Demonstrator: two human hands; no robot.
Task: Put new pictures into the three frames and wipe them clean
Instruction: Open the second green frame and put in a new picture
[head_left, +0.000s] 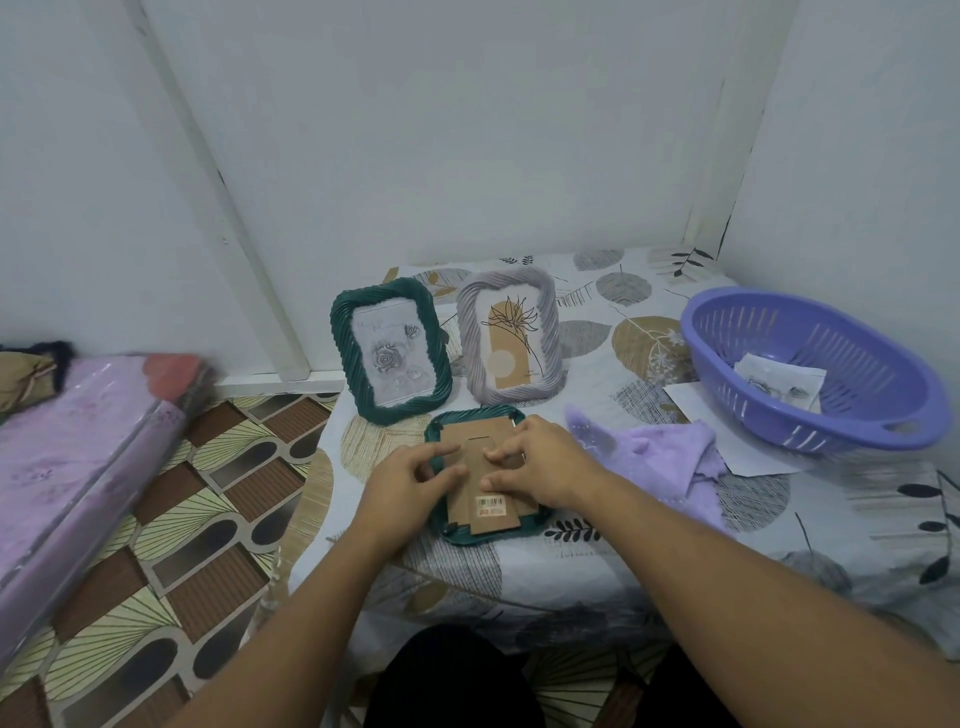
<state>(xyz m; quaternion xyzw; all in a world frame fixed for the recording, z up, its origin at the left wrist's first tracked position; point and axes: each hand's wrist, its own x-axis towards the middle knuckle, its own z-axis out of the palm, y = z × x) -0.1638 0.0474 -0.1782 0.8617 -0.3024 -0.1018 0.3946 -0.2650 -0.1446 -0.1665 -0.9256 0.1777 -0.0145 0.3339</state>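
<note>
Lying face-down near the table's (571, 582) front edge, a green frame (483, 538) is pressed on its brown cardboard backing (480, 457) by both hands. Left hand (410, 480): fingers curled at the backing's left edge. Right hand (540, 462): fingertips pinched on the backing. Just right, a purple cloth (654, 457) is spread. Behind, a second green frame (389, 351) and a grey frame (511, 338) are stood upright. Far right, a purple basket (810, 426) is seen holding paper.

A tabletop (649, 561) is covered by a leaf-patterned cloth. A purple plastic basket (852, 415) is set at its right. A plastic-wrapped pink mattress (78, 457) is seen left, on patterned floor (208, 519).
</note>
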